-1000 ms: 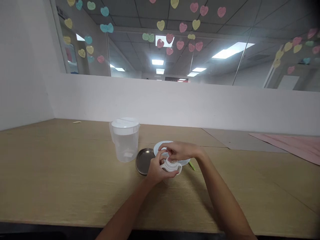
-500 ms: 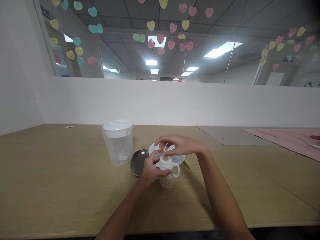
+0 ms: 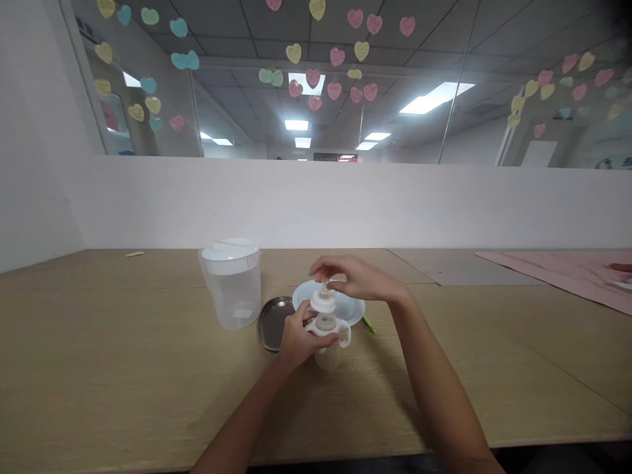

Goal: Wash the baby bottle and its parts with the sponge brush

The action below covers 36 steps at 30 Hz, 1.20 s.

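A clear baby bottle (image 3: pixel 328 357) with white side handles stands upright on the table in front of me. My left hand (image 3: pixel 299 337) is wrapped round it from the left, thumb across the handle ring. Just above the bottle's bare neck is a bottle teat with a white collar (image 3: pixel 323 302), apart from the neck. My right hand (image 3: pixel 359 278) comes over from the right and pinches the teat's clear tip from above. Behind the bottle sits a pale blue bowl (image 3: pixel 351 308), partly covered by my hands.
Left of the bottle lies a dark metal dish (image 3: pixel 271 324), with a lidded clear pitcher (image 3: pixel 234 289) beyond it. A thin green object (image 3: pixel 368 324) pokes out beside the bowl. A pink cloth (image 3: pixel 557 268) lies far right, with part of another person's hand (image 3: pixel 621 266) at the edge.
The teat and its collar, earlier down at the bottle's top, have come up off the neck with my right hand. My left hand keeps hold of the bottle.
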Motion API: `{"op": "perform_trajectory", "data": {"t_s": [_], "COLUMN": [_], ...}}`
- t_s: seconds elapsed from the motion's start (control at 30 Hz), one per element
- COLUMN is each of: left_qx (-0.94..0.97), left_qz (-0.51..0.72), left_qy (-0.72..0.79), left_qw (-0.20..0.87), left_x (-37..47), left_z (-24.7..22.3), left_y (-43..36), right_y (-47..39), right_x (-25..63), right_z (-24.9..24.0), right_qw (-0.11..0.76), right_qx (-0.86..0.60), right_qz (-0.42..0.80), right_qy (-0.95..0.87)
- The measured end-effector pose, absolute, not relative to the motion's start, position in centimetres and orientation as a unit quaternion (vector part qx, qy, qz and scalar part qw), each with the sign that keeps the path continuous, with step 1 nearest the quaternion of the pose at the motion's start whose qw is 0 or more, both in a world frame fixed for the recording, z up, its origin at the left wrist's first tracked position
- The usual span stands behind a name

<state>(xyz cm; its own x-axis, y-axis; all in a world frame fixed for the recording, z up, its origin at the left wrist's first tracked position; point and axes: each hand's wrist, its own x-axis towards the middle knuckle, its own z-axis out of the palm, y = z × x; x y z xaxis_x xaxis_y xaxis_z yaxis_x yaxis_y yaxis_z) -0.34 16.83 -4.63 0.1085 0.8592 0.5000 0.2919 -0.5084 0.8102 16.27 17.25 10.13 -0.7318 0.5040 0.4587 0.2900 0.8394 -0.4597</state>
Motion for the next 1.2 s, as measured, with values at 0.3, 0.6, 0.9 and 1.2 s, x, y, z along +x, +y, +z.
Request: {"op": "perform_trajectory", "data": {"t_s": [0.3, 0.6, 0.9, 1.2], "left_qx": [0.722, 0.739, 0.751, 0.68], "left_qz": [0.478, 0.45, 0.519, 0.556], "left_qy": [0.442, 0.452, 0.35, 0.459], "left_qw": [0.234, 0.217, 0.212, 0.132], "left_x": [-0.4, -0.5, -1.1, -1.5], "left_z": [-4.4, -4.9, -5.4, -5.6], "left_y": [16.4, 16.7, 17.5, 18.9], "right_y": [17.7, 19.4, 23.6, 24.3], "right_x": [17.2, 17.6, 17.1, 15.8], "right_z": [10.8, 10.4, 7.7, 6.4], "right_qw": [0.516, 0.584, 0.488, 0.439], "right_qx": [-0.214, -0.305, -0.413, -0.385], "right_qz": [0.189, 0.12, 0.051, 0.137], "right_qy": [-0.807, -0.742, -0.767, -0.8]}}
